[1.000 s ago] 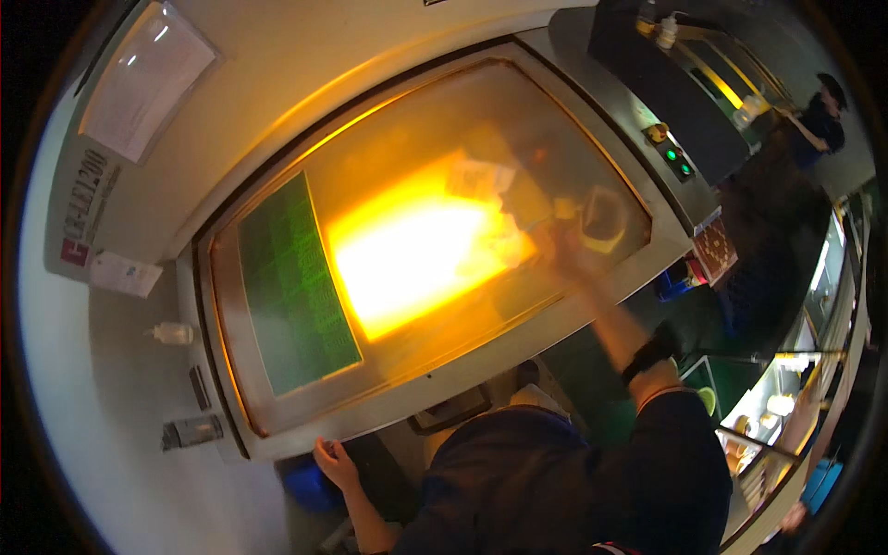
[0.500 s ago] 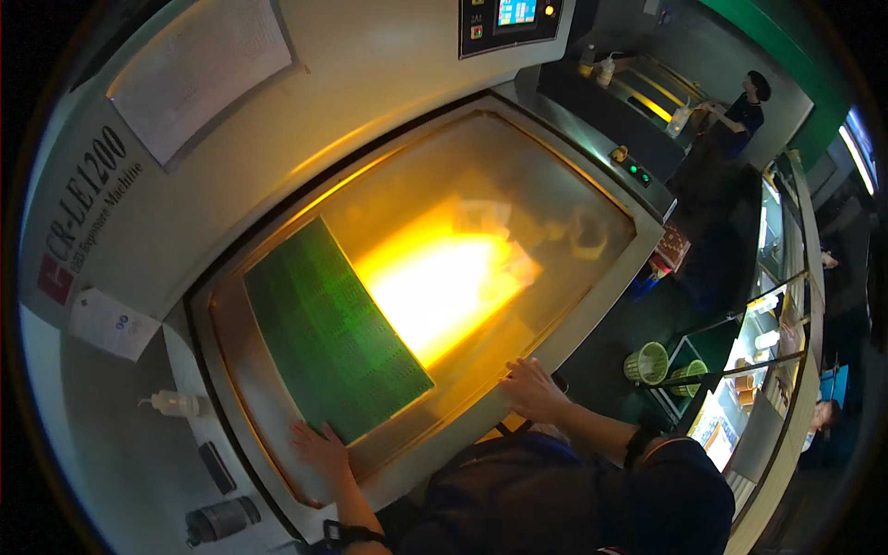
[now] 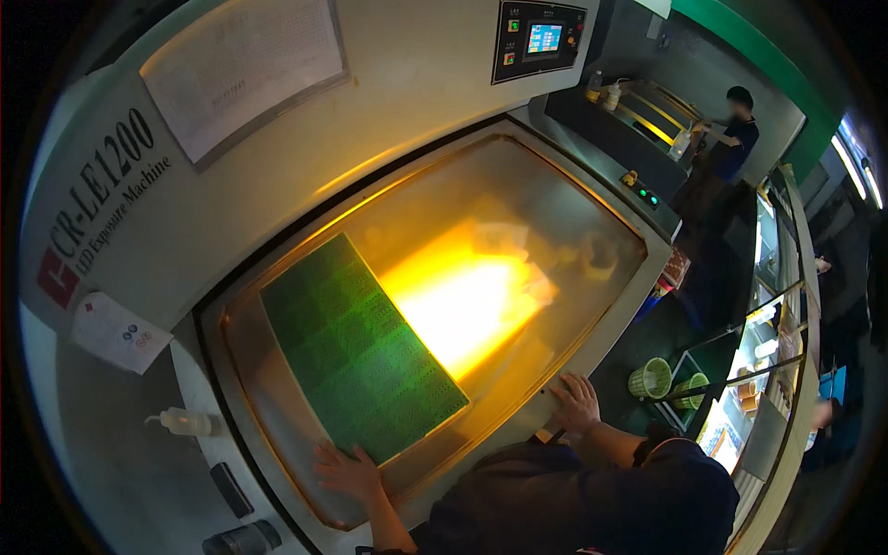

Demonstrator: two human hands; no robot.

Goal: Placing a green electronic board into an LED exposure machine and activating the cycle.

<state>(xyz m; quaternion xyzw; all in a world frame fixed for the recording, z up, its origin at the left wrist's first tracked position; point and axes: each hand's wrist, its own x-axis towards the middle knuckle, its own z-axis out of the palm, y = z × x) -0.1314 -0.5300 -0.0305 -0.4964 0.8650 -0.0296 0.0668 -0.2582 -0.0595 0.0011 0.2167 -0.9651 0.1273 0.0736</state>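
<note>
Here, the left hand [image 3: 347, 470] lies open, flat, touching the green circuit panel [image 3: 359, 347] just above it; the right hand [image 3: 577, 401] rests open on the exposure machine frame [image 3: 518, 435].

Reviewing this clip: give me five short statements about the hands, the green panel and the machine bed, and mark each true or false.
1. The left hand lies flat at the near corner of the green circuit panel. True.
2. The right hand grips a squeeze bottle. False: it rests open on the metal frame of the bed; the squeeze bottle lies on the machine top to the left.
3. The panel lies on the left part of the glass bed. True.
4. The panel is red. False: it is green.
5. Another person stands at a bench in the background. True.
</note>
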